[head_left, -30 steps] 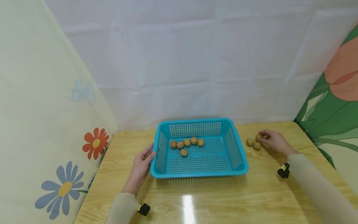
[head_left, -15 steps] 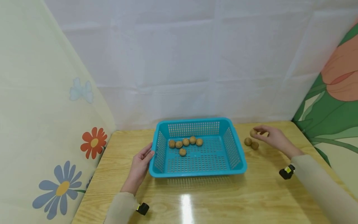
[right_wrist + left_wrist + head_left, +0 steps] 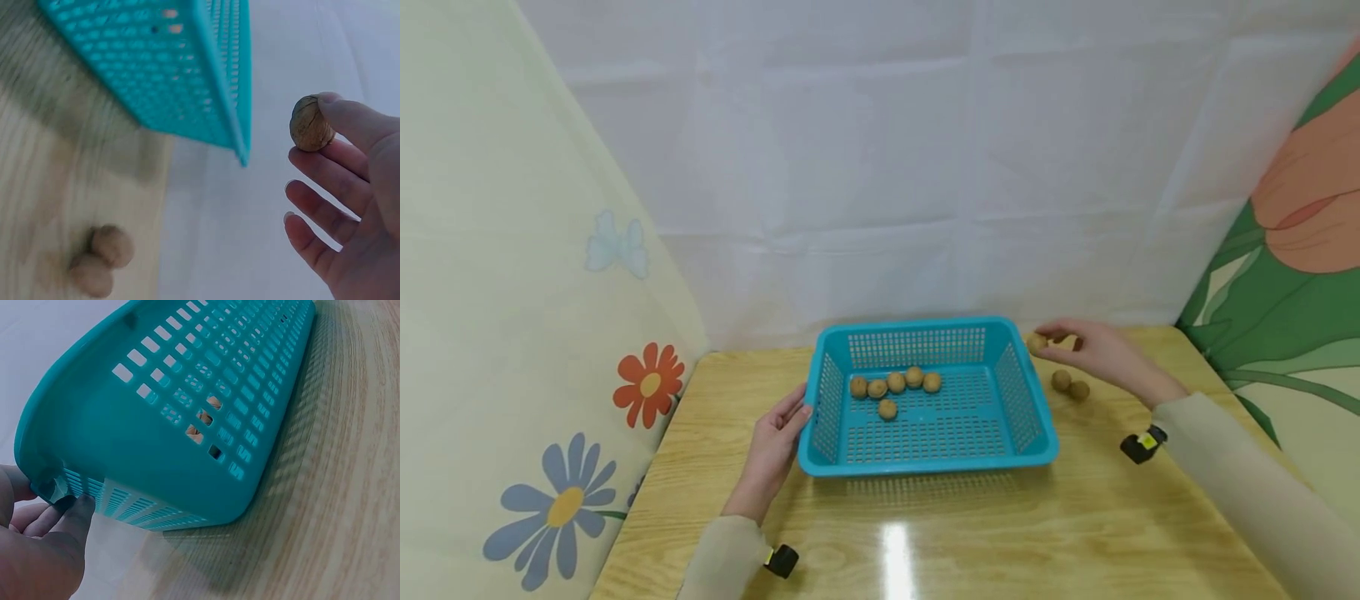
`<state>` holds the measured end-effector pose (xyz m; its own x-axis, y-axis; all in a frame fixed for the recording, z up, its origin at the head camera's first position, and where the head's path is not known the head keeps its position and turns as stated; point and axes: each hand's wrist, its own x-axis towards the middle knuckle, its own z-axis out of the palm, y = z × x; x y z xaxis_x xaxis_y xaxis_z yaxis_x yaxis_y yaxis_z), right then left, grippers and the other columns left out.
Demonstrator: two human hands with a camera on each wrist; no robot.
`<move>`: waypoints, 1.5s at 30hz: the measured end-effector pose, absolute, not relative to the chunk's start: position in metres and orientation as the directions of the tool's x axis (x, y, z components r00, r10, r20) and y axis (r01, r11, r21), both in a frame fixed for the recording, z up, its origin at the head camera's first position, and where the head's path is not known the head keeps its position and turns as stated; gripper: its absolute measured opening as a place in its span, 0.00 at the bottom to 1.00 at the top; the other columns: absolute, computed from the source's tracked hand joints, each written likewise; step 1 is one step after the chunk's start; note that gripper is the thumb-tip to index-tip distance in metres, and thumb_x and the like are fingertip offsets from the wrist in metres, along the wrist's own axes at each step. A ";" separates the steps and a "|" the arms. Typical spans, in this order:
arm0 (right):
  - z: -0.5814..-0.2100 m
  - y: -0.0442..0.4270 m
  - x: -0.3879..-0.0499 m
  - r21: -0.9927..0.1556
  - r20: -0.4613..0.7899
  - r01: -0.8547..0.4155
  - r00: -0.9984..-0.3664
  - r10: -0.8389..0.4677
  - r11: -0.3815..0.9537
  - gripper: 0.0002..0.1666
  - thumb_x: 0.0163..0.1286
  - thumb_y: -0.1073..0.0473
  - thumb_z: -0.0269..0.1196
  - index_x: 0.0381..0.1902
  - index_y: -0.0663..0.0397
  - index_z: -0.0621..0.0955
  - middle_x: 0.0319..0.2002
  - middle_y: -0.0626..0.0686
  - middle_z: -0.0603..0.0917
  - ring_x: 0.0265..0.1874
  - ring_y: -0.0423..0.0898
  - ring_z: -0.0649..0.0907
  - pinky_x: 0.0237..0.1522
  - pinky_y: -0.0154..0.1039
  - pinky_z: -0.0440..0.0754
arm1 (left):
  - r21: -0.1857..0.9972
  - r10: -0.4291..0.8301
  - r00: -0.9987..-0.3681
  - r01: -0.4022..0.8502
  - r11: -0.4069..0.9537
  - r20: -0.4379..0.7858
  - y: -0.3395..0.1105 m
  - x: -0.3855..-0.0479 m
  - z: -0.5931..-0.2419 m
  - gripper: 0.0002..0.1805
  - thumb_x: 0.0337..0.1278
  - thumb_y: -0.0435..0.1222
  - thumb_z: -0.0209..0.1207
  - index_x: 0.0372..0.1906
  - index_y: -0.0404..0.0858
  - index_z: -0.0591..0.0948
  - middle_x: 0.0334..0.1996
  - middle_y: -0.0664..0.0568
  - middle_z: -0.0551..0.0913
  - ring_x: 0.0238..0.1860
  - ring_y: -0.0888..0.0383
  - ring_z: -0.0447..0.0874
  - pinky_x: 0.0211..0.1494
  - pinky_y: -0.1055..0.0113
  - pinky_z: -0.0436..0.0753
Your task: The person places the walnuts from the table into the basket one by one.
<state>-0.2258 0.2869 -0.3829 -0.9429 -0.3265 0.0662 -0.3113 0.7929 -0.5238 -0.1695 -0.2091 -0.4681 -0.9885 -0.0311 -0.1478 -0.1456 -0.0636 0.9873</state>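
With the middle of the one turquoise basket point(image 3: 927, 467) taken as the clock's centre, two painted flowers are counted at the far left: a grey-blue flower point(image 3: 565, 506) toward 8 o'clock and a red flower point(image 3: 650, 383) at 9. Next, between 8 and 9 o'clock, the basket's left rim is gripped between the thumb and fingers of the left hand point(image 3: 775, 437). Inside the basket, which is set on one wooden desk point(image 3: 1000, 533), six walnuts are counted: a row of five walnuts point(image 3: 896, 382), spread from just past 9 round to 12 o'clock, and a single walnut point(image 3: 887, 409) in front of the row, just short of 9. At 2 o'clock, just outside the right rim and apart from it, one held walnut point(image 3: 311, 123) is pinched between the thumb and fingertips of the right hand point(image 3: 1097, 354). At 3 o'clock, two loose walnuts point(image 3: 1061, 381) are seen side by side on the desk. Nine walnuts are counted in all.

Compared with one second earlier, when three walnuts are clustered on the right, the held walnut is now parted from the other two and brought close to the basket's right rim. The six inside are unchanged in number and layout, and the left hand's grip is kept at the same place.
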 end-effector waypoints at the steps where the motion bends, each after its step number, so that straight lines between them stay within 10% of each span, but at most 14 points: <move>1: -0.380 0.281 -0.228 -0.525 0.068 -0.322 -0.939 -0.338 0.788 0.33 0.76 0.37 0.63 0.68 0.52 0.81 0.59 0.57 0.84 0.53 0.54 0.81 0.49 0.51 0.81 | 0.988 -0.032 -0.989 -0.142 -0.058 -0.144 -0.209 -0.170 -0.468 0.28 0.81 0.33 0.53 0.79 0.34 0.65 0.75 0.37 0.70 0.65 0.61 0.79 0.60 0.70 0.83; 19: -0.376 0.167 -0.271 -0.568 0.108 -0.549 -0.789 -0.605 0.614 0.26 0.73 0.48 0.69 0.63 0.53 0.84 0.53 0.52 0.88 0.54 0.56 0.85 0.53 0.55 0.84 | 0.984 -0.026 -0.986 -0.162 -0.067 -0.164 -0.211 -0.172 -0.467 0.28 0.81 0.33 0.53 0.79 0.35 0.66 0.75 0.40 0.71 0.61 0.67 0.81 0.61 0.69 0.83; 29: -0.408 0.123 -0.280 -0.617 -0.011 -0.542 -0.719 -0.695 0.571 0.23 0.76 0.50 0.67 0.63 0.53 0.83 0.57 0.51 0.86 0.57 0.54 0.83 0.59 0.53 0.82 | 0.984 -0.024 -0.985 -0.172 -0.049 -0.173 -0.210 -0.168 -0.470 0.28 0.81 0.34 0.53 0.79 0.37 0.66 0.75 0.40 0.70 0.73 0.49 0.72 0.63 0.66 0.82; 45: -0.450 0.088 -0.287 -0.444 -0.215 -0.637 -0.607 -0.765 0.630 0.20 0.72 0.52 0.71 0.58 0.55 0.85 0.52 0.50 0.88 0.52 0.46 0.85 0.56 0.44 0.84 | 0.984 -0.038 -0.984 -0.170 -0.052 -0.172 -0.211 -0.170 -0.468 0.28 0.81 0.33 0.53 0.79 0.37 0.67 0.75 0.40 0.70 0.61 0.66 0.81 0.61 0.68 0.83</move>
<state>-0.2874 0.0881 -0.4503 -0.6072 -0.7650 -0.2148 -0.6371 0.6303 -0.4437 -0.1701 -0.2107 -0.4680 -0.9844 -0.0383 -0.1716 -0.1696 -0.0523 0.9841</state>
